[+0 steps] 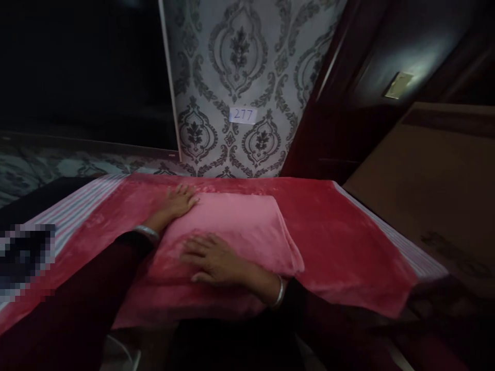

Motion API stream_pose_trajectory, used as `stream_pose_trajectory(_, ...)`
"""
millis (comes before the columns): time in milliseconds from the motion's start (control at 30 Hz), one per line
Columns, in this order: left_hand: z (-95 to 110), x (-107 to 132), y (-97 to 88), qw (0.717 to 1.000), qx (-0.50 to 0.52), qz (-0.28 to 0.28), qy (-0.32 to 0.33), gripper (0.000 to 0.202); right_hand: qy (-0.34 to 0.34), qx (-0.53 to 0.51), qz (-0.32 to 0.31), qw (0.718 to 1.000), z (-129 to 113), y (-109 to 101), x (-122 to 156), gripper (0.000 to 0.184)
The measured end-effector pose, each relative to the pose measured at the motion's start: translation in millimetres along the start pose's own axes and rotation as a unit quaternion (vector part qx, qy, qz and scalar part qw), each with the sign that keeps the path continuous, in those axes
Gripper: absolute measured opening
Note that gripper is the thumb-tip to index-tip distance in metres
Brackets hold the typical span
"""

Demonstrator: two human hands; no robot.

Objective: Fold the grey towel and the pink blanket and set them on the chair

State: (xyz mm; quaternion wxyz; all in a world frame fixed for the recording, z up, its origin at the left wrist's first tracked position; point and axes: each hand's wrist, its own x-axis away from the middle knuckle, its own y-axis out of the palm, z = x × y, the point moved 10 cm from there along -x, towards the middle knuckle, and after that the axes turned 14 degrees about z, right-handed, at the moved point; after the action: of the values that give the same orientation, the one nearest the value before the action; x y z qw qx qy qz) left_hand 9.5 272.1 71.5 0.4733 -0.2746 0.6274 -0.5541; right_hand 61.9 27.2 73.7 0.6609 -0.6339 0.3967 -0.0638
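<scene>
A pink blanket [240, 219], folded into a layered rectangle, lies on a red cloth [336, 237] that covers the table. My left hand [180, 201] rests flat at the blanket's far left corner, fingers spread. Nearer to me, my right hand [212, 260] lies palm down on the blanket's front left part, its fingers apart and slightly blurred. Neither hand grips anything. The blanket's folded edges show on its right side. Each wrist wears a silvery bangle.
Behind the table stands a patterned wall with a paper label [243, 115] reading 277. A large dark screen [85, 72] is at the upper left. To the right is a big cardboard box [433, 180]. Striped cloth borders [81, 206] run along the table's sides.
</scene>
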Motion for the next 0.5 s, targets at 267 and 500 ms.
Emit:
stream_pose_trajectory(267,117.6,107.5,-30.8,0.966,0.087,0.049,0.238,0.058,0.291,-0.023,0.353,0.889,78.6,-121.6,180.0,0.037)
stream_pose_trajectory(500,274.8,159.8,-45.9,0.892,0.217,0.056,0.393,0.041,0.489,-0.113,0.523,0.689,109.9,-115.0,303.0,0.037)
